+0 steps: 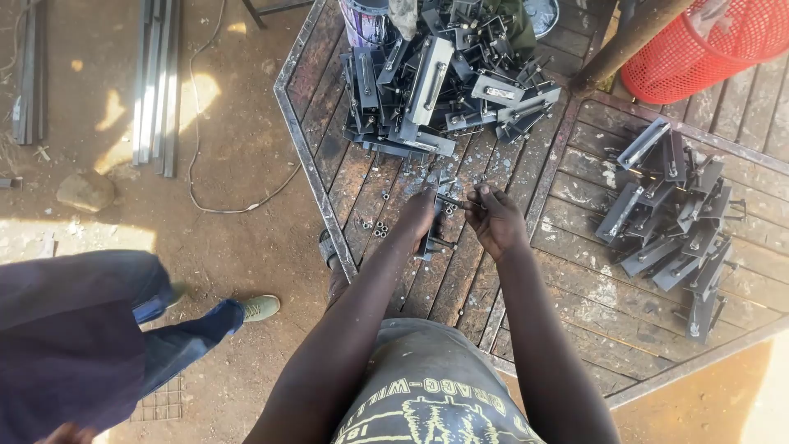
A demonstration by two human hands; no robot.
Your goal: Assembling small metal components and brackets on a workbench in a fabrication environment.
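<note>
My left hand (417, 215) grips a dark metal bracket (430, 243) that rests on the slatted workbench (493, 288). My right hand (494, 220) pinches a thin bolt or rod (450, 200) at the bracket's top end. Both hands meet near the middle of the bench. A big heap of similar grey metal brackets (444, 82) lies just beyond my hands. A second, smaller heap of brackets (678, 222) lies to my right. Several small nuts (380, 229) sit on the slats left of my left hand.
A red mesh basket (707, 41) and a pole (625, 41) stand at the back right. A paint bucket (364, 20) is behind the big heap. Another person's legs and shoe (259, 307) are on the dirt floor at left, near steel bars (156, 82), a cable and a stone (85, 191).
</note>
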